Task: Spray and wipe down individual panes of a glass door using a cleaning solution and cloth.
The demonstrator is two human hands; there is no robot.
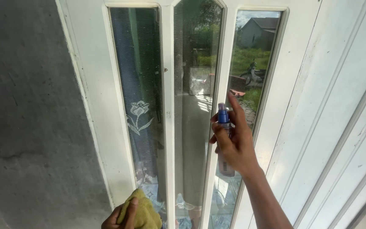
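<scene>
My right hand (235, 140) grips a small spray bottle (223, 116) with a blue nozzle, held upright close to the right glass pane (250, 59) of a white door; the index finger is raised above the nozzle. My left hand (121, 217) at the bottom edge holds a crumpled yellow-green cloth (142, 212) near the foot of the left glass pane (138, 76), which carries an etched flower (138, 114). A middle glass pane (193, 106) lies between the two.
The white door frame (94, 106) borders a grey concrete wall (26, 114) on the left. A white panelled door leaf (339, 127) stands at the right. The glass reflects a yard, a house and a parked motorbike.
</scene>
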